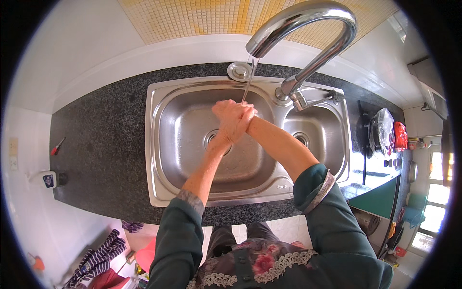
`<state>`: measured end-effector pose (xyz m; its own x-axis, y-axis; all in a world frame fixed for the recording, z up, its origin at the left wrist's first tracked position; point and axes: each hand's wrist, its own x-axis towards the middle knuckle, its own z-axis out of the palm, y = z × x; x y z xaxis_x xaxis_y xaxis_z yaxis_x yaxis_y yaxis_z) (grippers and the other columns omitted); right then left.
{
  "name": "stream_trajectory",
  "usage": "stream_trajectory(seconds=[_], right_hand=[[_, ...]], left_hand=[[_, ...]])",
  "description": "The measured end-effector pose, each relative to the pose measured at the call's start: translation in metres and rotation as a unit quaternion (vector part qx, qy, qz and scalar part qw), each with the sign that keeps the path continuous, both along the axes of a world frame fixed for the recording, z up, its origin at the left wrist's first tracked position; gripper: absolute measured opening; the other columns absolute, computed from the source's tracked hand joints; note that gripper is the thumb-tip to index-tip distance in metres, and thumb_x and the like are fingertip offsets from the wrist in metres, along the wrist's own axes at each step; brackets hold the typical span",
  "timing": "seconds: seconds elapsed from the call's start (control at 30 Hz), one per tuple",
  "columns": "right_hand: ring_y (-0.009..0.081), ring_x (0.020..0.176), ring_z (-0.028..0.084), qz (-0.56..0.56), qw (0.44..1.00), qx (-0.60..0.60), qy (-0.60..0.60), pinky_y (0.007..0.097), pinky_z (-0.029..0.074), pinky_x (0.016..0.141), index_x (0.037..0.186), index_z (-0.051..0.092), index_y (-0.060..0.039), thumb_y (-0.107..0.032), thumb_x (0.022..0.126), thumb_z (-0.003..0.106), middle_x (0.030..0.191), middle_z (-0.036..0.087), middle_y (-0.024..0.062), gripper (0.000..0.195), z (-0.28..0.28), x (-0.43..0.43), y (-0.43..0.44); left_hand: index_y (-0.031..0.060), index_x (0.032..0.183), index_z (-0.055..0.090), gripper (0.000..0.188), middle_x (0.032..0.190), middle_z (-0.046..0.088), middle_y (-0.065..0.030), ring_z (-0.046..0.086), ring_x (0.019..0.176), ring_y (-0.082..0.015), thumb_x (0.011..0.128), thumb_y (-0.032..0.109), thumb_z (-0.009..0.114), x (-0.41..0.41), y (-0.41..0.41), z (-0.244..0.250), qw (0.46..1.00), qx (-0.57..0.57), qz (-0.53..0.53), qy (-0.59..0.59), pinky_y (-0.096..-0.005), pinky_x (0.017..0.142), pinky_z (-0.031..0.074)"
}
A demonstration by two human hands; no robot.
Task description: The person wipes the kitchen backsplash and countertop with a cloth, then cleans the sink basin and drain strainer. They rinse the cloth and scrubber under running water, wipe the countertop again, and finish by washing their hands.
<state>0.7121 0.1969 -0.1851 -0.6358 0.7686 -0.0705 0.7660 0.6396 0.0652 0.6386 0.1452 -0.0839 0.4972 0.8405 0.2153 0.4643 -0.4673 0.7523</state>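
Observation:
My left hand (233, 121) lies over my right hand (251, 105), with the thumb across it near the wrist. The two are clasped together above the large left basin (187, 162) of a stainless steel sink. From the chrome gooseneck faucet (306, 14) a thin stream of water (249, 79) falls onto them. Most of my right hand is hidden, so its finger positions are unclear. Below my wrists, the basin's drain (210, 136) is partly covered by my left forearm.
Right of the large basin is a smaller basin (325, 123). A round metal drain stopper (239, 71) rests behind the sink. On the granite countertop (104, 144) lie a red-handled tool (57, 147) and a white container (48, 179). Plastic-wrapped items (383, 132) sit at the right.

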Motion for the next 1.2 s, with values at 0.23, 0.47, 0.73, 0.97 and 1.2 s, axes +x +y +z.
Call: stream_trajectory(seconds=[0.23,0.47,0.73,0.97,1.2], right_hand=[[0.0195,0.088,0.059,0.003,0.981,0.143,-0.129,0.0355,0.050,0.067,0.103,0.059,-0.0115,-0.037,0.079,0.059,0.100,0.060,0.0030,0.035,-0.102,0.029,0.010],[0.0201,0.093,0.057,-0.147,0.982,0.104,-0.064,0.0403,0.051,0.068,0.082,0.061,-0.0098,-0.010,0.069,0.058,0.081,0.057,0.0022,0.013,-0.041,0.014,-0.008],[0.0193,0.092,0.058,-0.206,0.948,-0.195,-0.144,0.0405,0.050,0.067,0.088,0.063,-0.0128,-0.015,0.068,0.063,0.089,0.060,0.0017,0.020,0.054,0.004,-0.026],[0.0180,0.093,0.059,-0.146,0.922,-0.301,-0.195,0.0405,0.049,0.068,0.096,0.065,-0.0168,-0.021,0.067,0.068,0.100,0.063,0.0010,0.030,0.105,-0.014,-0.037],[0.0153,0.092,0.058,-0.075,0.966,-0.238,-0.066,0.0402,0.048,0.069,0.098,0.065,-0.0151,-0.021,0.069,0.068,0.097,0.064,0.0036,0.029,0.066,0.021,-0.025]], left_hand=[[0.0097,0.097,0.066,0.031,0.085,0.067,-0.0076,0.055,0.094,-0.0221,0.087,0.024,0.039,-0.008,0.019,-0.047,0.959,-0.211,0.015,-0.187,-0.0410,0.102,0.022],[0.0014,0.082,0.060,0.023,0.087,0.057,-0.0145,0.053,0.083,-0.0302,0.084,0.019,0.045,0.042,-0.026,-0.038,0.968,0.146,0.093,-0.182,-0.0417,0.078,0.037],[0.0109,0.095,0.065,0.030,0.103,0.061,-0.0153,0.054,0.100,-0.0323,0.082,0.033,0.049,0.033,0.033,-0.059,0.971,-0.049,-0.046,0.228,-0.0406,0.088,0.041],[0.0020,0.097,0.060,0.052,0.101,0.063,-0.0114,0.058,0.086,-0.0225,0.079,0.050,0.054,0.008,0.064,-0.042,0.869,-0.454,-0.092,0.173,-0.0388,0.076,0.045],[0.0115,0.097,0.067,0.043,0.102,0.063,-0.0161,0.060,0.094,-0.0334,0.069,0.041,0.055,0.033,0.053,-0.019,0.923,-0.295,0.052,0.240,-0.0410,0.081,0.047]])
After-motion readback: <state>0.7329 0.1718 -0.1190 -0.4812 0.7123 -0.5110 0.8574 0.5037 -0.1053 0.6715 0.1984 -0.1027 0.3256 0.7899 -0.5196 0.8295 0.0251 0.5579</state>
